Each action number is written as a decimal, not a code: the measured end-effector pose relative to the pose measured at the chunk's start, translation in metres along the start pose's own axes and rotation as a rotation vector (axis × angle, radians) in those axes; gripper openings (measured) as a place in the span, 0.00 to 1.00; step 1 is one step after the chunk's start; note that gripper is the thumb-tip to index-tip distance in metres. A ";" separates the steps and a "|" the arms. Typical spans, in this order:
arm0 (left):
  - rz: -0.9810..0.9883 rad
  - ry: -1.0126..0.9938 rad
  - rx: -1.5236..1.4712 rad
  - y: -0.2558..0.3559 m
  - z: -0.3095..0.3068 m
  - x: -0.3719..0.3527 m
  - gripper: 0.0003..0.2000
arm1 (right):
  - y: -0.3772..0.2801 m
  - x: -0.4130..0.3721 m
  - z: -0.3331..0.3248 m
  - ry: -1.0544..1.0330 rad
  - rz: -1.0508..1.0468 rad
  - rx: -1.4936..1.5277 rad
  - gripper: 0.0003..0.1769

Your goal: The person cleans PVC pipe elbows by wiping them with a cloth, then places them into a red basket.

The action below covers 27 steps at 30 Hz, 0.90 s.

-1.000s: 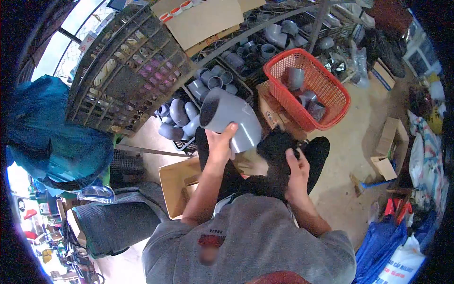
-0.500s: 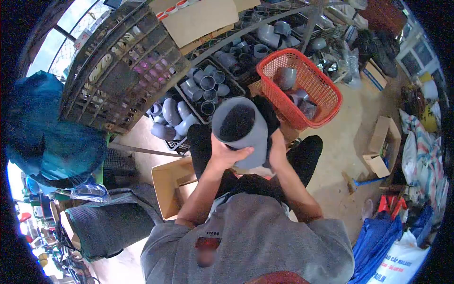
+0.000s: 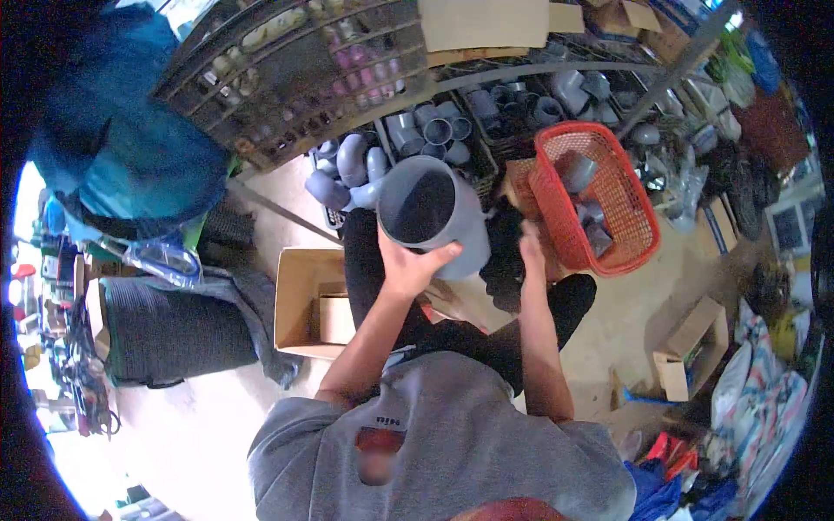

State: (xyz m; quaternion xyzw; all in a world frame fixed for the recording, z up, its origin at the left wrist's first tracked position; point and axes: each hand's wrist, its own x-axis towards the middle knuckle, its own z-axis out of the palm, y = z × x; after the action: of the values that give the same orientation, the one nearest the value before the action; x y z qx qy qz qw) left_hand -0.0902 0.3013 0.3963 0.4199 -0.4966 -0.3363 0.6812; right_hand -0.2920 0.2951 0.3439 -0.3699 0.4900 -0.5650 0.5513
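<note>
While clasped underneath by the left hand, the grey PVC elbow is being steadied against the right hand's clutched black cloth.

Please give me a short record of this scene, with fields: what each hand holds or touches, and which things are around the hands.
left hand: grips the large grey pipe fitting at its lower edge, open end toward the camera
right hand: against the black cloth beside the fitting; grip blurred
to the right: red basket with grey parts inside
to the left: open cardboard box on the floor
beyond the hands: smaller grey fittings in bins
</note>
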 end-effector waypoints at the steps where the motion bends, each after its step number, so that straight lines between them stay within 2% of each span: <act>1: -0.071 -0.015 -0.085 -0.004 0.000 -0.007 0.44 | -0.006 -0.003 0.006 -0.217 -0.019 0.082 0.40; 2: -0.143 -0.033 -0.172 -0.008 0.002 -0.015 0.44 | -0.008 -0.008 0.011 -0.428 -0.037 0.166 0.42; 3: -0.247 -0.050 -0.247 -0.010 0.006 -0.022 0.45 | 0.011 -0.021 0.009 -0.389 0.116 0.339 0.48; 4: -0.246 -0.049 -0.248 -0.020 0.007 -0.030 0.45 | 0.043 -0.025 -0.003 -0.463 0.111 0.248 0.44; 6: -0.242 -0.181 -0.015 -0.032 0.013 -0.033 0.47 | 0.042 -0.026 0.001 -0.352 0.240 0.375 0.47; 7: -0.350 -0.244 -0.164 -0.024 0.016 -0.029 0.49 | 0.036 -0.027 0.000 -0.343 0.231 0.375 0.47; 8: -0.349 -0.259 -0.168 -0.023 0.014 -0.020 0.49 | 0.028 -0.028 -0.002 -0.313 0.213 0.359 0.46; 10: -0.155 -0.686 0.213 -0.016 0.007 0.007 0.52 | 0.008 -0.035 0.000 -0.269 0.193 0.349 0.46; 11: -0.077 -0.763 0.257 -0.004 0.008 0.014 0.55 | 0.001 -0.042 0.004 -0.169 0.198 0.427 0.44; 12: -0.082 -0.773 0.250 -0.006 0.011 0.014 0.55 | -0.003 -0.047 0.004 -0.071 0.203 0.501 0.42; 14: -0.261 -0.741 0.016 -0.013 0.013 0.015 0.58 | 0.002 -0.044 -0.006 -0.077 0.181 0.590 0.41; 15: -0.206 -0.702 0.000 -0.025 0.013 0.013 0.50 | 0.006 -0.042 -0.009 -0.093 0.162 0.682 0.40; 16: -0.211 -0.704 0.002 -0.033 0.012 0.011 0.50 | 0.008 -0.041 -0.010 -0.090 0.165 0.685 0.40; 18: -0.311 -0.906 0.254 -0.049 0.009 0.010 0.43 | 0.014 -0.036 -0.011 0.173 0.209 0.667 0.37; 19: -0.273 -0.803 0.135 -0.064 0.013 0.002 0.32 | 0.024 -0.033 -0.017 0.174 0.208 0.669 0.37; 20: -0.273 -0.804 0.136 -0.077 0.009 -0.002 0.32 | 0.038 -0.030 -0.024 0.172 0.214 0.638 0.37; 22: -0.061 -0.910 0.492 -0.087 0.003 -0.006 0.24 | 0.043 -0.033 -0.027 0.170 0.223 0.606 0.36; 23: -0.041 -0.757 0.316 -0.108 0.002 -0.012 0.18 | 0.038 -0.036 -0.025 0.181 0.255 0.555 0.35; 24: -0.041 -0.757 0.315 -0.108 -0.001 -0.010 0.18 | 0.034 -0.036 -0.025 0.192 0.284 0.503 0.35; 26: -0.268 -0.519 0.320 -0.108 -0.009 -0.007 0.09 | 0.045 -0.034 -0.027 0.202 0.274 0.529 0.35; 27: -0.270 -0.524 0.320 -0.109 -0.005 -0.008 0.09 | 0.043 -0.034 -0.025 0.210 0.263 0.555 0.34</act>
State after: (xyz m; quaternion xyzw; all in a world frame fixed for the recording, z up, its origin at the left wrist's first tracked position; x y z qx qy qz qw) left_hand -0.0923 0.2641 0.2938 0.4829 -0.6411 -0.4377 0.4052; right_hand -0.3008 0.3362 0.3007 -0.0787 0.4151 -0.6358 0.6459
